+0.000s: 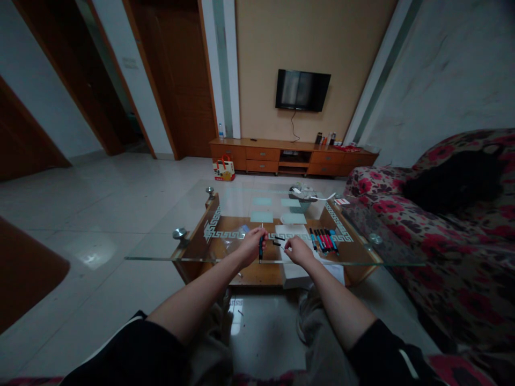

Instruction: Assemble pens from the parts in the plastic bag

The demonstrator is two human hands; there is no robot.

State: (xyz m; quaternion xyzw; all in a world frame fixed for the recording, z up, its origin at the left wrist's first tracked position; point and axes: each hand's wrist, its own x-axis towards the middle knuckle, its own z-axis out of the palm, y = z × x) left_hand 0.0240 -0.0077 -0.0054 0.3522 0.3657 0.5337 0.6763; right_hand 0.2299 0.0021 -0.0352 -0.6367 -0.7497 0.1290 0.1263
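My left hand (253, 241) is closed around a dark marker pen (260, 252), which stands nearly upright with a pale tip poking out above the fingers. Just to its right, my right hand (296, 250) is bent in a pinch over the glass; whatever lies between its fingertips is too small to make out. Small black pieces like pen caps (278, 240) lie between the two hands. Beyond the right hand, a row of blue, red and black markers (324, 240) rests on the glass table (161, 249).
A white box (295, 276) sits under the glass on the wooden shelf. A crumpled clear plastic bag (235, 238) is left of the hands. At the far right of the table are a basket (301, 206) and a card (341, 201). A flowered sofa (438, 236) stands right.
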